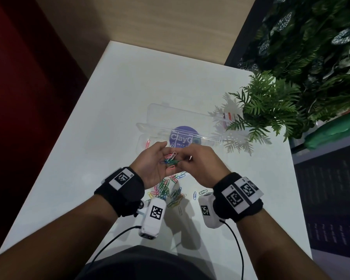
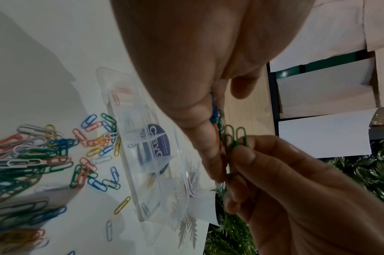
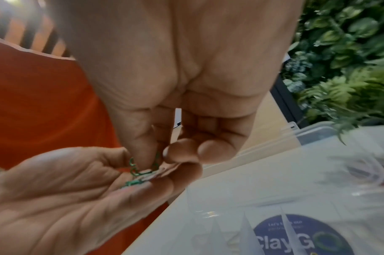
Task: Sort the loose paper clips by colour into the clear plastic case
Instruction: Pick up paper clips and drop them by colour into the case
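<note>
My left hand (image 1: 164, 158) is raised over the table and holds a small bunch of paper clips (image 1: 171, 160) in pink, blue and green between thumb and fingers. My right hand (image 1: 183, 161) meets it from the right and pinches green clips (image 2: 233, 138) out of that bunch; its fingertips (image 3: 147, 155) close on them. Just beyond the hands lies the clear plastic case (image 1: 206, 136), open, with pink clips (image 1: 148, 143) in its left end compartment. The pile of loose coloured clips (image 1: 171, 191) is spread on the white table under my wrists.
A round purple label (image 1: 182, 132) shows through the case. A potted fern (image 1: 267, 106) stands at the table's right edge, its fronds over the case's right end. A leafy wall (image 1: 311, 37) is behind it. Wrist camera cables hang near the front edge.
</note>
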Demonstrator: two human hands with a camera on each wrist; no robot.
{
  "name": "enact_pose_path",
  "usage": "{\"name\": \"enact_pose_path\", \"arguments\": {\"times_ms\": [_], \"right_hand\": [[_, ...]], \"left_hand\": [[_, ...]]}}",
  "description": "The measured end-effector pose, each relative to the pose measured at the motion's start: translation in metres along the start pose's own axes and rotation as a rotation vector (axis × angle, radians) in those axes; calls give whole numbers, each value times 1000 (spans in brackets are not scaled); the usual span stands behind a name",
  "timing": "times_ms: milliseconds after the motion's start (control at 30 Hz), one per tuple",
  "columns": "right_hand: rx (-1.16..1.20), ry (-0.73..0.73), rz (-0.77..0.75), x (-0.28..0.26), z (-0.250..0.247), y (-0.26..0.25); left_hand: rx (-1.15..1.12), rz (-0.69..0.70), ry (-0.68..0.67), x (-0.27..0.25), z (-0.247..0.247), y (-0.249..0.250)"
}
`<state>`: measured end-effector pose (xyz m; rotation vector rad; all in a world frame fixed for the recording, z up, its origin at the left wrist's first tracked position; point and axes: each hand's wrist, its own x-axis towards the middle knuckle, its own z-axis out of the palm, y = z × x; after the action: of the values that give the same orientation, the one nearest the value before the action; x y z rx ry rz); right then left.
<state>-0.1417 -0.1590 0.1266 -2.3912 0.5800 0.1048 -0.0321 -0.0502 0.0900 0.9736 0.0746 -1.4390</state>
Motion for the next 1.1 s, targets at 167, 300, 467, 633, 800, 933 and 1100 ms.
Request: {"name": "enact_pose_path", "arguments": {"times_ms": [167,300,467,633,800,933,1100], "right_hand": [[250,28,115,2,-10,21],[447,124,269,3,-23,45],[291,212,512,18,-28,97],[47,159,640,40,-18,125],[-39,74,635,49,-12,132],[37,217,570,39,-22,116],[150,206,213,16,-21,45]], "left_hand": [[-21,-19,3,3,0,0],[-45,-35,12,7,-1,2],[-53,-26,41,12,-5,5],[-63,-23,55,15,-7,5],[-74,-26,53,17,-5,6],[-67,-21,49,18,-2,7],[-82,-18,31,20,6,4]]}}
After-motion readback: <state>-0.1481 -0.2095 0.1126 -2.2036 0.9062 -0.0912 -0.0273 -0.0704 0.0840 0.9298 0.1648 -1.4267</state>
